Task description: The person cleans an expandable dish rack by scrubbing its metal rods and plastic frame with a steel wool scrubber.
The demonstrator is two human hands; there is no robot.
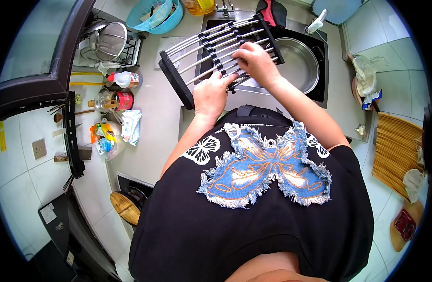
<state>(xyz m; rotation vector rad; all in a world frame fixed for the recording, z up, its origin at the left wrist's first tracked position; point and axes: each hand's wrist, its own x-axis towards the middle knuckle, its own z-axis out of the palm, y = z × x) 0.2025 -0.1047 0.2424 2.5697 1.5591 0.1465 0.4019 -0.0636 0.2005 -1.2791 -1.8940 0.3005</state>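
Note:
A dish drying rack (183, 73) with metal rods, black end bars and black connecting strips is held at a slant above the counter and the sink (323, 84). My left hand (210, 96) grips its near edge beside a black strip, the thumb and fingers closed around the rods. Over the middle of the rack, my right hand (257, 62) has its fingers bent and pressed together at the rods. Whether they pinch a rod or something small is hidden. A round metal pan (298, 70) sits in the sink, right of the rack.
Blue basins (166, 23) and an oil bottle (199, 5) stand behind the rack. On the left counter are a sauce bottle (124, 79), jars and a wipes packet (131, 127). A red and black cloth item (272, 13) lies by the faucet (224, 8). A bamboo mat (394, 152) hangs right.

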